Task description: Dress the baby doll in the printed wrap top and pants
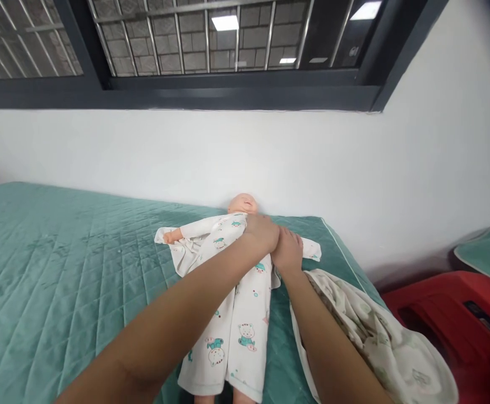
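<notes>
One doll [244,203], on its back on the bed [114,269], head nearest the wall [178,157]; printed suit [251,314] over chest and legs. Two hands, touching: left hand [262,233] on the doll's upper chest, right hand [287,251] just beside it at the shoulder; both bent over, fingers mostly hidden, grip cannot be told. One sleeve [312,249], extending past the right hand, away from the doll. One blanket [388,348], rumpled, right of the doll. Handling, as judged: steady the shoulder, ease fabric along gently, avoid tugging.
</notes>
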`<control>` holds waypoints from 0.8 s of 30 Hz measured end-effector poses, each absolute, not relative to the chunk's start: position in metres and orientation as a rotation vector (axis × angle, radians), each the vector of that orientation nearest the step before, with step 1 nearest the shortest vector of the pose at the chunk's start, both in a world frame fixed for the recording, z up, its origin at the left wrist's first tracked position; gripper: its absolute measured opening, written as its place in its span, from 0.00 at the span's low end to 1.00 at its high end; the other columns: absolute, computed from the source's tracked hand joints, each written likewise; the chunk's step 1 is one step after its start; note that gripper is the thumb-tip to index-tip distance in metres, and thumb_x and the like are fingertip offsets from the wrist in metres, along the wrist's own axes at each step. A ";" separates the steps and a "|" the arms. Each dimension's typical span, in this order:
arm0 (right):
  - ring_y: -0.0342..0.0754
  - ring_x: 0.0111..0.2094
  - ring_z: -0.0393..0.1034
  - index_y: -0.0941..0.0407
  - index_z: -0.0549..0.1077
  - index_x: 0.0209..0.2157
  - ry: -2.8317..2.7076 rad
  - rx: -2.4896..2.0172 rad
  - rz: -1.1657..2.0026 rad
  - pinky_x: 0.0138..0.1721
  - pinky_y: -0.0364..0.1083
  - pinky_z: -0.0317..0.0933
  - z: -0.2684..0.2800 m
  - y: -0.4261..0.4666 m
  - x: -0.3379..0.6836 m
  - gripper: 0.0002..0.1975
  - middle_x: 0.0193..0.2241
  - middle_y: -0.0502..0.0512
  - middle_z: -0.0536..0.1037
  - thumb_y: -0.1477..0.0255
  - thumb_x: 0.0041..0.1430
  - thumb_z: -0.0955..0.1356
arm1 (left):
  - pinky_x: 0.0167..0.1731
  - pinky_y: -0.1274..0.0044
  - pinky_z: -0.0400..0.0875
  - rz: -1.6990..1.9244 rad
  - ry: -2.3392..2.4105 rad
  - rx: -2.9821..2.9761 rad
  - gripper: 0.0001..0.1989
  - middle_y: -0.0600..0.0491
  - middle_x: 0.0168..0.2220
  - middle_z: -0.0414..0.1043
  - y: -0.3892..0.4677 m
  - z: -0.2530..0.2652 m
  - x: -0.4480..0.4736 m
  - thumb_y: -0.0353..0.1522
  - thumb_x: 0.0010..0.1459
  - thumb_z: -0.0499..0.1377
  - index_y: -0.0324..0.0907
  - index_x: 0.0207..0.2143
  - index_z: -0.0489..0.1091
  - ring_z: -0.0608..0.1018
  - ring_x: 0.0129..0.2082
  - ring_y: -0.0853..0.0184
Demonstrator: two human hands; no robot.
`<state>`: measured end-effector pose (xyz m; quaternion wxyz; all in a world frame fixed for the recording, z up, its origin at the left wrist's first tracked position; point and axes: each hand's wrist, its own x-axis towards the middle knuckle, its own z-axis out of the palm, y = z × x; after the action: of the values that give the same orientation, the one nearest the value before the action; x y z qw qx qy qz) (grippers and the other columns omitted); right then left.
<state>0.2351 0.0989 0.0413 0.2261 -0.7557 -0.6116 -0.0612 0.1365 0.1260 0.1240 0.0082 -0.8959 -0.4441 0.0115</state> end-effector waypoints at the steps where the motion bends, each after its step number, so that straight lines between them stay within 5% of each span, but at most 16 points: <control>1: 0.57 0.52 0.65 0.57 0.71 0.47 -1.693 -2.090 -0.180 0.55 0.51 0.49 0.042 0.098 0.236 0.14 0.48 0.62 0.76 0.74 0.65 0.58 | 0.49 0.66 0.68 0.051 -1.399 -2.797 0.15 0.38 0.52 0.72 0.127 0.123 0.143 0.30 0.61 0.54 0.38 0.46 0.76 0.74 0.52 0.54; 13: 0.58 0.57 0.63 0.55 0.69 0.54 -1.652 -2.096 -0.020 0.62 0.57 0.42 0.038 0.108 0.246 0.19 0.53 0.60 0.74 0.67 0.64 0.61 | 0.56 0.63 0.61 0.145 -1.356 -2.806 0.17 0.40 0.57 0.68 0.148 0.111 0.135 0.34 0.59 0.56 0.39 0.50 0.73 0.70 0.57 0.53; 20: 0.55 0.48 0.72 0.54 0.73 0.50 -1.475 -2.102 -0.021 0.47 0.49 0.57 0.044 0.108 0.253 0.19 0.45 0.59 0.79 0.76 0.60 0.59 | 0.57 0.59 0.59 0.111 -1.325 -2.793 0.27 0.39 0.58 0.66 0.146 0.107 0.132 0.43 0.57 0.59 0.39 0.55 0.68 0.68 0.58 0.49; 24: 0.57 0.48 0.71 0.55 0.73 0.49 -1.456 -2.090 -0.051 0.46 0.50 0.56 0.045 0.108 0.254 0.18 0.45 0.61 0.79 0.74 0.61 0.59 | 0.57 0.60 0.60 0.107 -1.255 -2.823 0.19 0.40 0.58 0.66 0.143 0.108 0.132 0.38 0.61 0.56 0.40 0.52 0.71 0.69 0.57 0.51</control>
<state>0.2535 0.1083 0.0450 0.2924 -0.7844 -0.5466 -0.0192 0.1320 0.1427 0.1080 0.0253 -0.9129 -0.4060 0.0345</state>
